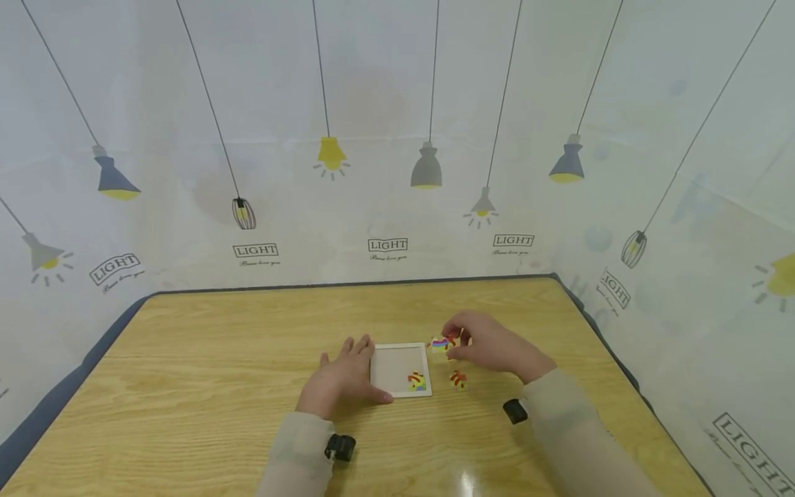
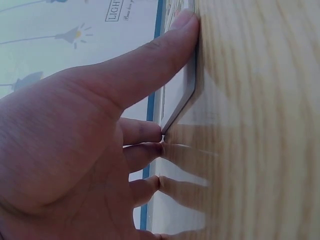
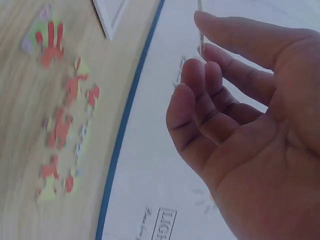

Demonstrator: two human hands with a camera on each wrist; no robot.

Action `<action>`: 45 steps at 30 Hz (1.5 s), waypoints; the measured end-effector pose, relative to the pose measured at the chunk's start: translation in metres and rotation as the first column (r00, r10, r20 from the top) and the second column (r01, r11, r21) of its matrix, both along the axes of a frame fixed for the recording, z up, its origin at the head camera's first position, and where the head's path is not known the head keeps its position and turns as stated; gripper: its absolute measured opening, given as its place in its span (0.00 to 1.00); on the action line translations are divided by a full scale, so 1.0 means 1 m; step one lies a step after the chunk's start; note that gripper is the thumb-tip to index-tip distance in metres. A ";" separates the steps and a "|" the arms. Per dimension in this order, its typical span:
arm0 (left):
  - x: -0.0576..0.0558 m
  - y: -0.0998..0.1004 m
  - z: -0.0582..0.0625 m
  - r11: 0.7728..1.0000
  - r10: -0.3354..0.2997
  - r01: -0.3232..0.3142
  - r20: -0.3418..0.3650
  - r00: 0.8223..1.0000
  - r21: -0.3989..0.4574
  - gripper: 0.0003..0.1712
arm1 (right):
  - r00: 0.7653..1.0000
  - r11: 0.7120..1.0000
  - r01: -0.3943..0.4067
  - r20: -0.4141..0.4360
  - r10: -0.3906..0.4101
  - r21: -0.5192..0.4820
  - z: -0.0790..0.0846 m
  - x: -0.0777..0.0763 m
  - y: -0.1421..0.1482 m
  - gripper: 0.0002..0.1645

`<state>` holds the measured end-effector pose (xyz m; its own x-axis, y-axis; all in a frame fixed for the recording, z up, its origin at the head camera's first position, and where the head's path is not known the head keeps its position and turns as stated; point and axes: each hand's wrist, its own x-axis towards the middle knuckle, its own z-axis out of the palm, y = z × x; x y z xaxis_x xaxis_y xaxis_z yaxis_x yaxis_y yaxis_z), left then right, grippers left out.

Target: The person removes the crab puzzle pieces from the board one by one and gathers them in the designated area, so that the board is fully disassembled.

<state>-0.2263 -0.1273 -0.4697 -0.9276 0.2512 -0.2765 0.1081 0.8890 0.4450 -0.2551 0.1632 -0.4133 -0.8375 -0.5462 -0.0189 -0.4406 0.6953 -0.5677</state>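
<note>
A square puzzle tray with a pale rim lies on the table. One yellow, red and green puzzle piece sits in its front right corner. My left hand rests against the tray's left side, fingers straight and spread, thumb on the front edge. Right of the tray, my right hand pinches a thin puzzle piece between thumb and index finger, seen edge-on in the right wrist view. By those fingertips in the head view shows a rainbow-striped piece.
A loose red and yellow piece lies right of the tray. In the right wrist view, several red and yellow pieces lie in a group on the wooden table. A lamp-printed curtain stands behind the table's far edge.
</note>
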 end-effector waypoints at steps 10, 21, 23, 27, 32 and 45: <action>-0.001 0.000 0.000 1.000 0.000 0.000 0.008 1.000 0.001 0.69 | 0.998 0.999 0.050 -0.041 -0.051 -0.021 -0.004 0.007 0.055 0.13; -0.002 0.000 -0.001 1.000 0.003 -0.003 0.011 1.000 0.001 0.69 | 0.991 0.995 0.083 0.109 -0.078 -0.045 -0.045 0.014 0.077 0.12; -0.001 0.000 -0.001 1.000 0.005 -0.005 0.012 1.000 0.003 0.69 | 0.985 0.994 0.095 0.151 -0.086 -0.051 -0.052 0.015 0.077 0.12; -0.001 -0.001 0.000 1.000 0.004 -0.005 0.014 1.000 0.003 0.70 | 0.974 0.992 0.114 0.202 -0.101 -0.052 -0.062 0.015 0.077 0.13; -0.001 -0.001 0.000 1.000 0.009 -0.009 0.012 1.000 0.007 0.70 | 0.970 0.988 0.137 0.212 -0.120 -0.065 -0.069 0.011 0.076 0.12; -0.001 -0.001 -0.001 1.000 0.009 -0.009 0.014 1.000 0.012 0.69 | 0.970 0.990 0.124 0.219 -0.108 -0.062 -0.075 0.008 0.074 0.11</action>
<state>-0.2272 -0.1278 -0.4710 -0.9259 0.2463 -0.2863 0.0937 0.8843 0.4575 -0.2468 0.2372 -0.4882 -0.8759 -0.4523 -0.1680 -0.2217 0.6866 -0.6924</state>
